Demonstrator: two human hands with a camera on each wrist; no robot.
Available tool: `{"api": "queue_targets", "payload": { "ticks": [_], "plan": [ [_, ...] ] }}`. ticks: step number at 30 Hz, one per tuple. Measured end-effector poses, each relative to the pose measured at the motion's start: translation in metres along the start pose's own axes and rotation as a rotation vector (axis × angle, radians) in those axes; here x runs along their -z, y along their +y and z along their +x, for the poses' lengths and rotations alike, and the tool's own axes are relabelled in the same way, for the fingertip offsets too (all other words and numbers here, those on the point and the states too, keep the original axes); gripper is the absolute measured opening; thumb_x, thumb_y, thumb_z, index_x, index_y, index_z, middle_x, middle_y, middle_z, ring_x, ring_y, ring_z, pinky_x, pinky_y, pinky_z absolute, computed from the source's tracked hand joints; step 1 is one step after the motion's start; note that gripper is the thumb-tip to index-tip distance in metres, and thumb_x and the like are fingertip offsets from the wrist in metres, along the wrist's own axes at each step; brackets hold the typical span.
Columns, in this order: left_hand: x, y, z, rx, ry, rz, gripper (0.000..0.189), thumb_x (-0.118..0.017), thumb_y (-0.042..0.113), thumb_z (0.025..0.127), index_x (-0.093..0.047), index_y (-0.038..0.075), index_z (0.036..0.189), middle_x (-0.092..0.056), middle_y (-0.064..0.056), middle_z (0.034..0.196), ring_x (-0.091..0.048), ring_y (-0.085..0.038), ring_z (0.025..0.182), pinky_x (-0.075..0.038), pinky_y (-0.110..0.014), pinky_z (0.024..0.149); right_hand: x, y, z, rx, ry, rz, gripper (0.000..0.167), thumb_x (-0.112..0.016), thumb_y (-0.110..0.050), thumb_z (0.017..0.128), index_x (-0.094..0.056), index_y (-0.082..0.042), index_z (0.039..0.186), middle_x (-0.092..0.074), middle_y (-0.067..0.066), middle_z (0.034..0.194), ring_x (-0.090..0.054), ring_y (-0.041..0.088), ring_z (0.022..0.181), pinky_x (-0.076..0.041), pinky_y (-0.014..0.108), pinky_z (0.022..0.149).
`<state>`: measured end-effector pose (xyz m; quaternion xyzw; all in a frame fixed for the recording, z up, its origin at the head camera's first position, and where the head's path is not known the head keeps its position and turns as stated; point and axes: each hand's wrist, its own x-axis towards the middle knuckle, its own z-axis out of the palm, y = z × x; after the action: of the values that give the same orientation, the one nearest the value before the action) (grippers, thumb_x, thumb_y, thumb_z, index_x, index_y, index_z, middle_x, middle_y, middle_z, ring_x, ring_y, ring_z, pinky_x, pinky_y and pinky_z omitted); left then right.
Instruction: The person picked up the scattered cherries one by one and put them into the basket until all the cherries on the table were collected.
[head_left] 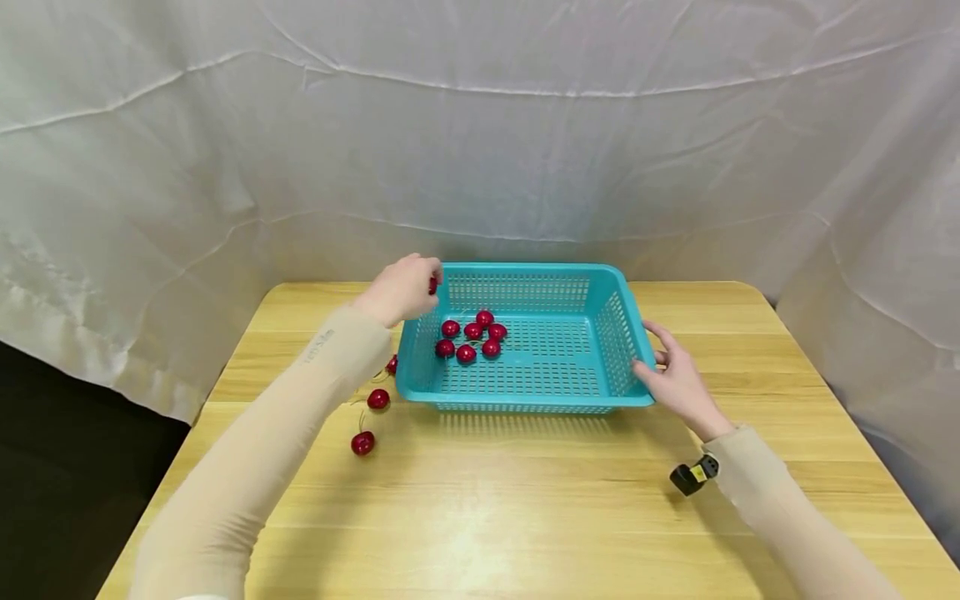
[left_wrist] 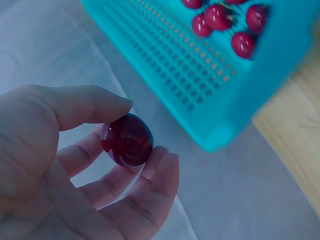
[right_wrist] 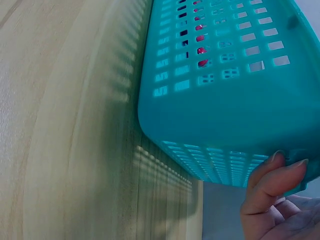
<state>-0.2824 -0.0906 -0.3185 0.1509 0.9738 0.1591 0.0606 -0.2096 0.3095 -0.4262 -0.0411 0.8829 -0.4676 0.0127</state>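
My left hand (head_left: 403, 288) is at the back left corner of the turquoise plastic basket (head_left: 525, 401). It pinches a dark red cherry (left_wrist: 127, 140) between thumb and fingers, just outside the rim. Several cherries (head_left: 466, 354) with stems lie in the left half of the basket. My right hand (head_left: 678, 379) grips the basket's right rim, thumb on the near side and fingers beyond. In the right wrist view the fingertips (right_wrist: 287, 177) curl at the rim, and red shows through the wall slots.
On the wooden table (head_left: 480, 517), left of the basket, lie a cherry (head_left: 363, 442) near the front, another cherry (head_left: 378, 399) behind it, and a third cherry (head_left: 392, 365) partly hidden by the left sleeve. A pale cloth (head_left: 480, 158) hangs behind the table.
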Motion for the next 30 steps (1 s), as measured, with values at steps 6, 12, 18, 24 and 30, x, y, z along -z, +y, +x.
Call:
{"api": "queue_targets", "payload": {
  "ticks": [6, 12, 18, 24, 30],
  "plan": [
    [-0.025, 0.022, 0.018, -0.032, -0.065, 0.047, 0.022, -0.062, 0.007, 0.091, -0.062, 0.006, 0.113, -0.061, -0.011, 0.112, -0.054, -0.026, 0.104, -0.051, -0.039, 0.094, 0.0, -0.004, -0.002, 0.014, 0.005, 0.003, 0.073, -0.052, -0.008, 0.099, -0.016, -0.01, 0.162, -0.054, 0.042, 0.133, -0.072, 0.043, 0.1, -0.061, 0.029, 0.066],
    [-0.051, 0.039, 0.027, -0.009, -0.158, 0.098, 0.022, -0.063, 0.007, 0.092, -0.063, 0.009, 0.114, -0.063, -0.007, 0.115, -0.055, -0.024, 0.103, -0.052, -0.037, 0.093, 0.0, -0.004, -0.002, 0.004, 0.0, 0.001, 0.073, -0.052, -0.008, 0.1, -0.015, -0.009, 0.162, -0.053, 0.043, 0.134, -0.071, 0.045, 0.102, -0.061, 0.03, 0.067],
    [-0.067, 0.053, 0.029, -0.033, -0.277, 0.111, 0.007, -0.062, 0.011, 0.095, -0.066, 0.011, 0.101, -0.065, -0.004, 0.107, -0.057, -0.02, 0.096, -0.051, -0.032, 0.082, -0.001, -0.005, -0.002, -0.001, -0.001, 0.004, 0.073, -0.052, -0.008, 0.1, -0.014, -0.009, 0.162, -0.052, 0.043, 0.135, -0.07, 0.047, 0.104, -0.062, 0.031, 0.067],
    [-0.078, 0.058, 0.036, -0.038, -0.418, 0.175, 0.036, -0.053, 0.009, 0.098, -0.045, 0.018, 0.065, -0.038, 0.001, 0.068, -0.037, -0.016, 0.068, -0.035, -0.028, 0.062, -0.001, -0.006, -0.002, 0.001, 0.0, -0.005, 0.072, -0.052, -0.01, 0.1, -0.015, -0.011, 0.162, -0.052, 0.043, 0.136, -0.069, 0.047, 0.105, -0.062, 0.031, 0.068],
    [-0.081, 0.062, 0.038, -0.022, -0.491, 0.202, 0.03, -0.053, 0.008, 0.097, -0.046, 0.017, 0.069, -0.034, 0.001, 0.068, -0.03, -0.015, 0.064, -0.031, -0.028, 0.06, 0.0, -0.006, -0.003, 0.003, 0.003, -0.005, 0.073, -0.052, -0.009, 0.099, -0.015, -0.011, 0.162, -0.053, 0.043, 0.134, -0.071, 0.046, 0.102, -0.062, 0.032, 0.067]
  ]
}}
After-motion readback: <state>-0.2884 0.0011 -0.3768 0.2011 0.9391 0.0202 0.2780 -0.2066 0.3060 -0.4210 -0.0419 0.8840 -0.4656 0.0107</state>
